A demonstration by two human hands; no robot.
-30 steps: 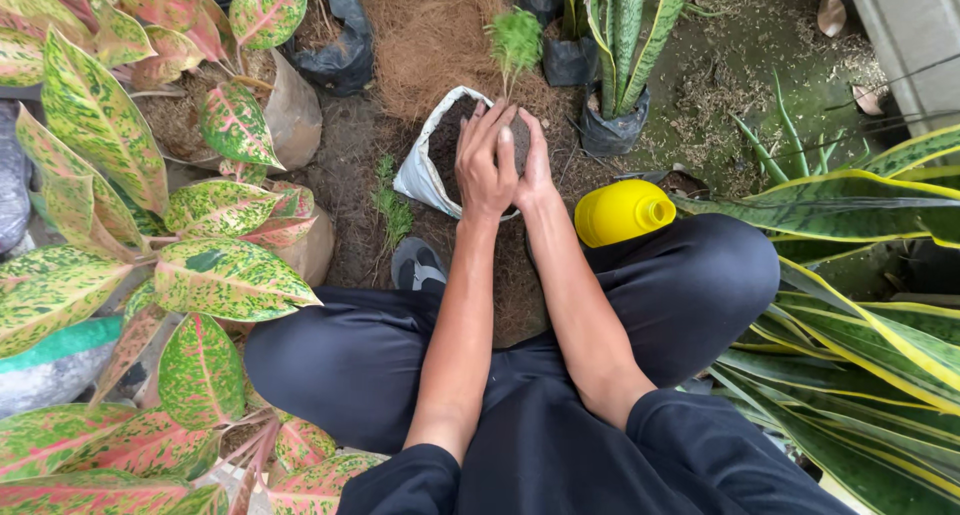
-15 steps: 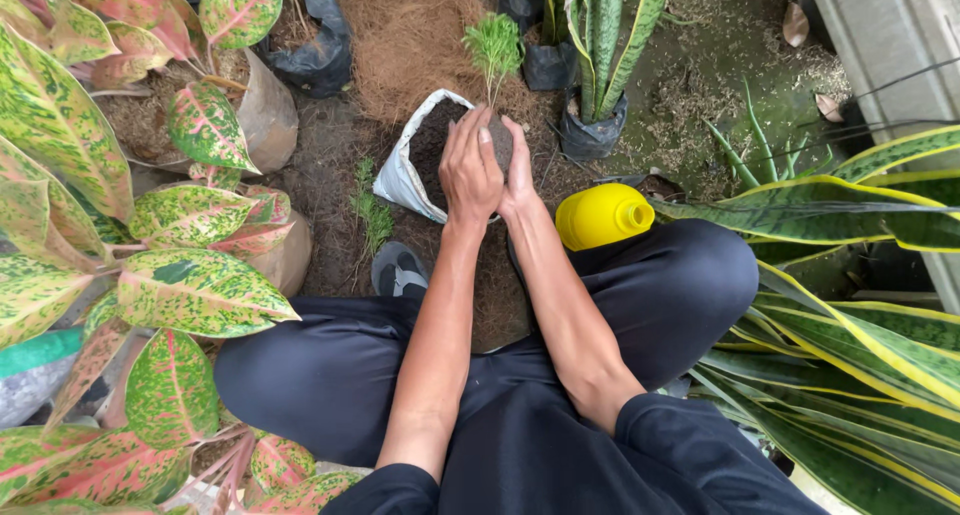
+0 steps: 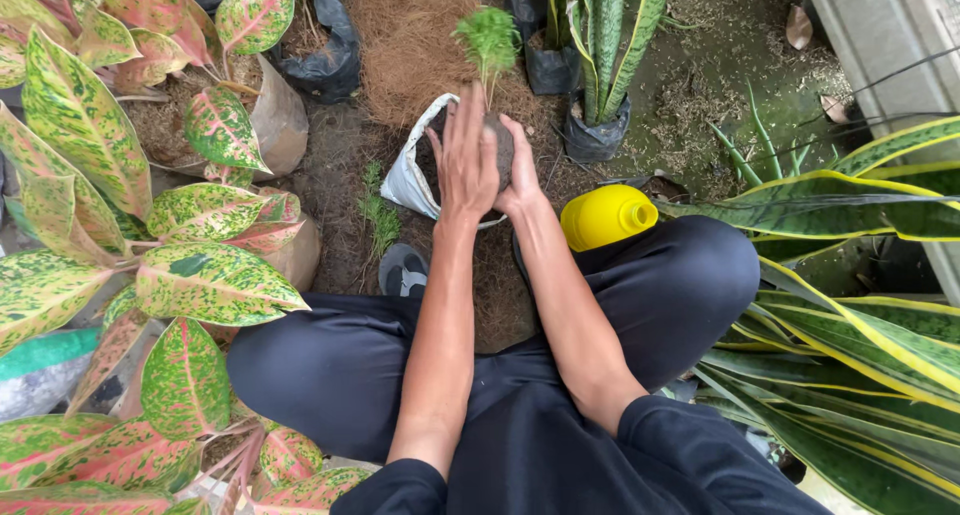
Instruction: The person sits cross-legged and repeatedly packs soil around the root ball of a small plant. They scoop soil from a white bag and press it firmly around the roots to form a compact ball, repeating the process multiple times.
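Dark soil forms the root ball (image 3: pixel 503 147) that you hold between both palms, directly above the open mouth of the white grow bag (image 3: pixel 412 175). Your left hand (image 3: pixel 466 160) lies flat against the near side of the ball, fingers extended and only loosely curved. Your right hand (image 3: pixel 524 167) cups the far side, mostly hidden behind the left, so its finger positions cannot be confirmed. The feathery green seedling (image 3: pixel 489 37) stands upright out of the ball, clear of both hands. By my judgement the step in hand is seating the plant in the bag, and the ball is not yet fully down. The next move calls for even pressure from both sides, the stem kept vertical, and no squeeze hard enough to crumble the soil. A yellow bottle (image 3: pixel 606 217) lies just beside your right forearm; a brown mound of coconut fibre (image 3: pixel 410 35) sits behind the bag.
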